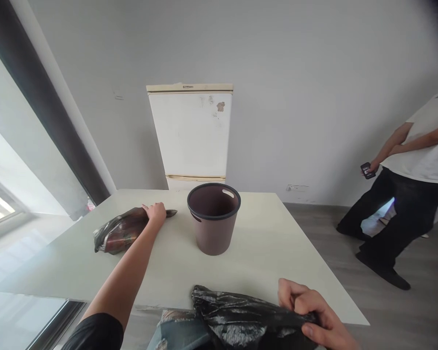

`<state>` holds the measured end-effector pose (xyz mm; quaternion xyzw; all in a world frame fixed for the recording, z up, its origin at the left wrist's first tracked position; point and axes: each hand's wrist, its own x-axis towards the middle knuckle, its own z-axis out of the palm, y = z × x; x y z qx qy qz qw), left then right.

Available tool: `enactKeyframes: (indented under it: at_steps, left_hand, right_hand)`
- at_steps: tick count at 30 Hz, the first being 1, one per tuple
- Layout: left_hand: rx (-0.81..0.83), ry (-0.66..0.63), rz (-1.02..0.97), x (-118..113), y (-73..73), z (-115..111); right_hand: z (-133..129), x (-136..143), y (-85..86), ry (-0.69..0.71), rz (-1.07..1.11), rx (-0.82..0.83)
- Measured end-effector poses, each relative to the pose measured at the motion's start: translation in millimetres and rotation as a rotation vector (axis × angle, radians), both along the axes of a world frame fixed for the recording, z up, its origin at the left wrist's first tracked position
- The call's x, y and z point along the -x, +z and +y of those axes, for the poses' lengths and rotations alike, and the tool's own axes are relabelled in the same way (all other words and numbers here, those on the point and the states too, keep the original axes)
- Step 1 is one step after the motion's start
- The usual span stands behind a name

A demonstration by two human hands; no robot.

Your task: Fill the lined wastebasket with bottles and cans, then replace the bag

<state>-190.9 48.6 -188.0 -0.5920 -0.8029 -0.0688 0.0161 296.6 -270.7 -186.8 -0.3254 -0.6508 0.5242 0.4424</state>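
My left hand [155, 212] is closed around the gathered neck of a filled, see-through dark plastic bag [122, 232], which lies on the left of the white table. Reddish contents show through its film, but I cannot make out what they are. A twisted end of the bag pokes out beyond my fingers. At the table's front edge, my right hand [308, 311] grips the edge of a crumpled black garbage bag [241, 316], bunched in front of my body. Between and beyond both hands, a brown trash bin [215, 228] with a dark rim stands upright.
The white table [263, 253] has its near edge close to my body. Behind it a white refrigerator [193, 136] stands against the grey wall. At the right, a person [416, 155] in a white shirt and black trousers holds a small dark device [368, 170]. A window is at left.
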Motion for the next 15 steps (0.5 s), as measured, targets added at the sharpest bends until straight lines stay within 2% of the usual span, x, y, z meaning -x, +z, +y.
enactKeyframes:
  at_steps: [2,4,7,8,10,11,12,13,15]
  left_hand:
    - [-0.006,-0.066,-0.021,-24,-4.5,6]
    - [-0.032,-0.115,-0.041,-44,-2.7,10]
    - [-0.134,-0.132,-0.049,-49,14.8,5]
    - [-0.18,-0.115,-0.044,-42,23.9,0]
    - [-0.282,-0.011,-0.038,-11,43.5,-17]
    - [-0.336,0.096,-0.039,11,52.3,-27]
    - [-0.42,0.278,-0.064,36,59.4,-39]
    - [-0.438,0.383,-0.076,62,64.0,-52]
    - [-0.408,0.568,-0.126,110,64.3,-76]
  right_hand:
    - [8,6,-2.6,0.035,0.01,-0.071]
    - [14,9,-6.9,0.074,0.026,-0.119]
    - [18,8,-13.2,0.115,0.035,-0.123]
    - [17,6,-15.4,0.114,0.043,-0.123]
    - [15,0,-21.4,0.087,0.08,-0.124]
    - [14,-3,-25.6,0.065,0.103,-0.117]
    - [13,-7,-30.4,0.047,0.12,-0.106]
    - [12,-11,-35.6,0.033,0.131,-0.091]
    - [11,-18,-45.9,0.015,0.128,-0.062]
